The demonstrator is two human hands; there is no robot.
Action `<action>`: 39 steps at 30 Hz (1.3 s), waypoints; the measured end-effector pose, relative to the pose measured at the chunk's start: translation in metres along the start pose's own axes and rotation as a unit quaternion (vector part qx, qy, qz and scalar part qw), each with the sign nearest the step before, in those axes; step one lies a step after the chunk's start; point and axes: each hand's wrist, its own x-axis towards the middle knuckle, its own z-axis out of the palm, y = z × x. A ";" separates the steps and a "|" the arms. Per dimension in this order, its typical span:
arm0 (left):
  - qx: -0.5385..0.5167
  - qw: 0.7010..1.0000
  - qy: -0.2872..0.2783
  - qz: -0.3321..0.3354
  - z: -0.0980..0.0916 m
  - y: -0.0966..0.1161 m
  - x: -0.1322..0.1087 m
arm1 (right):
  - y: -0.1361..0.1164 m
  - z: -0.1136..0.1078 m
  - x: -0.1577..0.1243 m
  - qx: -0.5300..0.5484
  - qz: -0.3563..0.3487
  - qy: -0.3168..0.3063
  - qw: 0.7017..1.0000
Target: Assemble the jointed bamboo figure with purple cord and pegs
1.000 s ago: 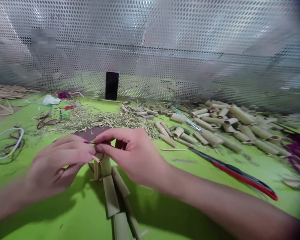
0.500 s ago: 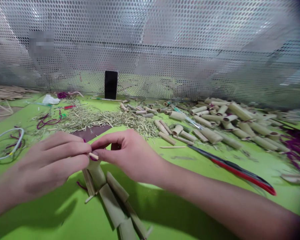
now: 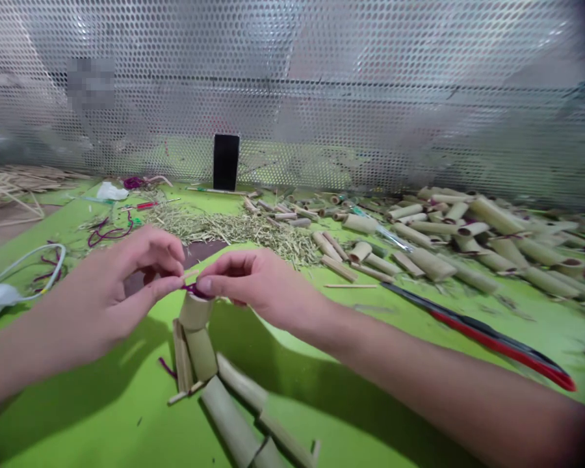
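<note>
Between thumb and forefinger, my left hand (image 3: 121,292) pinches a thin wooden stick (image 3: 191,273). My right hand (image 3: 258,286) is closed beside it, pinching purple yarn (image 3: 198,292) at the top of a short bamboo tube (image 3: 195,314). That tube is the upper end of a chain of bamboo pieces, with another bamboo segment (image 3: 202,354) just below it. A split bamboo strip (image 3: 182,354) lies along the chain's left side. Further bamboo tubes (image 3: 231,419) continue toward me. The fingers partly hide how the yarn passes through the top tube.
A red and black utility knife (image 3: 478,331) lies to the right. Behind it is a heap of cut bamboo (image 3: 497,227). Shavings (image 3: 238,227) cover the middle back. A phone (image 3: 225,162) stands against the perforated metal screen (image 3: 322,110). A white cable (image 3: 29,253) is at left.
My left hand has turned and drawn slightly back, showing its thumb and forefinger on the stick. My right fingers have moved onto the yarn. The view has shifted a little left.
</note>
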 end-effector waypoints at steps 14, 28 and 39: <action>-0.269 0.941 -0.085 -0.187 -0.001 -0.005 0.014 | 0.023 0.025 -0.017 -0.319 -0.336 -0.080 0.883; -0.346 0.926 -0.033 -0.146 0.007 -0.001 0.004 | 0.013 0.022 -0.004 0.088 -0.061 0.119 0.987; -0.281 0.948 0.006 -0.148 0.012 0.007 0.001 | 0.006 0.027 -0.005 0.097 -0.030 0.106 0.989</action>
